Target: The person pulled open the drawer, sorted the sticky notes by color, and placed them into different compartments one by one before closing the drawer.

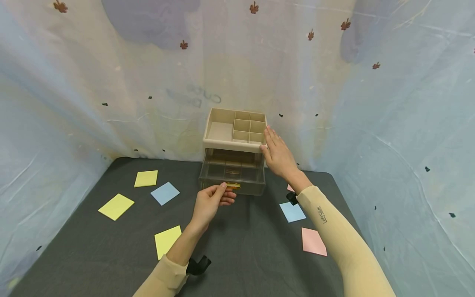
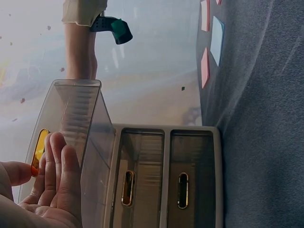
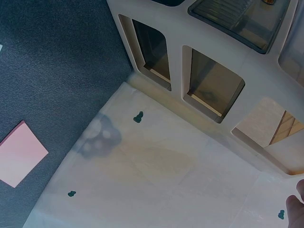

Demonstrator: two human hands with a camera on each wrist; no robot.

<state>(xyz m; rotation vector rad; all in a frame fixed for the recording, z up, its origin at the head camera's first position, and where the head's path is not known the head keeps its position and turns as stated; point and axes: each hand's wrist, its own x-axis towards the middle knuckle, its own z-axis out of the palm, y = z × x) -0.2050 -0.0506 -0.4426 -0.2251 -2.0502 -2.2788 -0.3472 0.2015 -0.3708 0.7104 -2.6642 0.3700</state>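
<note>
A beige desktop organizer (image 1: 234, 145) with divided top compartments stands at the back of the table. Its clear top drawer (image 1: 215, 171) is pulled out toward me. My left hand (image 1: 210, 202) pinches the drawer's gold handle (image 1: 233, 186) between thumb and fingers; the left wrist view shows the thumb tip at one end of the handle (image 2: 40, 147). Two lower drawers (image 2: 142, 156) sit closed in that view. My right hand (image 1: 280, 156) rests with straight fingers along the organizer's upper right side. Only its fingertips (image 3: 295, 209) show in the right wrist view, near the side cutouts.
Yellow sticky-note pads (image 1: 116, 206) and a blue pad (image 1: 165, 193) lie on the dark table (image 1: 237, 255) to the left. Another blue pad (image 1: 292, 212) and pink pads (image 1: 313, 241) lie to the right. A patterned curtain (image 1: 237, 74) hangs close behind and along the sides.
</note>
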